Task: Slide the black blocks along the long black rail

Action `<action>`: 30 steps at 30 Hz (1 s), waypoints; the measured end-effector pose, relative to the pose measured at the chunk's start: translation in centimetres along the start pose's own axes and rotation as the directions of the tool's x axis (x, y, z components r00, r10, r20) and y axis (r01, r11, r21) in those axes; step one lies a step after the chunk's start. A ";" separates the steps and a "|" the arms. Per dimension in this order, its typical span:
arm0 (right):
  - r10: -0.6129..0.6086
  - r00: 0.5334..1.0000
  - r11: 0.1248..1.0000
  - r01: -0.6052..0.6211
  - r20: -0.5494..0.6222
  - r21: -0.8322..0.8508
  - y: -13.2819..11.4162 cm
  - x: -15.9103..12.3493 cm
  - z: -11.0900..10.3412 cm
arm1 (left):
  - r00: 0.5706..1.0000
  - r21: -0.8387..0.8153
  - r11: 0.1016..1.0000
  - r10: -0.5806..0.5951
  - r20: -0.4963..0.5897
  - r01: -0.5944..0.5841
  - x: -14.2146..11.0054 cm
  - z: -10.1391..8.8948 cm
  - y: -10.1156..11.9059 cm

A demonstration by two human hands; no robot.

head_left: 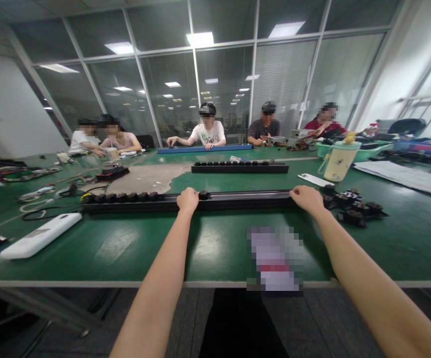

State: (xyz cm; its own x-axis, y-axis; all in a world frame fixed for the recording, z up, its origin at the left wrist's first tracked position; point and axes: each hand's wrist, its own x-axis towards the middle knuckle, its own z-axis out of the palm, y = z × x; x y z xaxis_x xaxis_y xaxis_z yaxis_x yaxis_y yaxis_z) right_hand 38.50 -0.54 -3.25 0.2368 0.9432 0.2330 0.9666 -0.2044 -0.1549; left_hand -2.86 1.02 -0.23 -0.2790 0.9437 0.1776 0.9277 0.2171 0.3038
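A long black rail (233,203) lies across the table in front of me, with a row of small black blocks (126,197) along its left part. My left hand (188,200) is closed at the middle of the rail; its fingertips are hidden, so what they pinch does not show. Just to its right, a single black block (203,195) sits on the rail. At the rail's right end, my right hand (307,198) is closed around the edge. Beside that hand lies a pile of loose black blocks (353,206).
Behind is a second black rail (239,168) with blocks. A white elongated case (42,236) lies left; a blurred-out phone-like object (275,261) is at the front edge. A white phone (315,179) and yellow cup (341,160) stand right. Several people sit opposite, one at a blue rail (206,148).
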 end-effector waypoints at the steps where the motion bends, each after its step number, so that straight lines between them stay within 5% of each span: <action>1: 0.001 1.000 1.000 -0.001 0.000 -0.002 0.0 0.0 0.0 | 1.000 -0.002 1.000 -0.002 -0.006 0.002 0.0 0.0 0.0; 30: -0.006 1.000 1.000 0.006 0.006 -0.009 -0.2 -0.2 -0.4 | 0.999 0.021 0.999 0.039 0.032 -0.039 -0.8 -0.6 0.4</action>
State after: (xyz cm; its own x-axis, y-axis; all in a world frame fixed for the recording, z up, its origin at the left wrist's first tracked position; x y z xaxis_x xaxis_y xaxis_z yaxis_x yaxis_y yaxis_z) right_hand 38.24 -0.81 -2.89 0.2307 0.9460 0.2277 0.9688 -0.2015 -0.1445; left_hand -2.40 0.18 0.31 -0.2348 0.9590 0.1588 0.9430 0.1850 0.2767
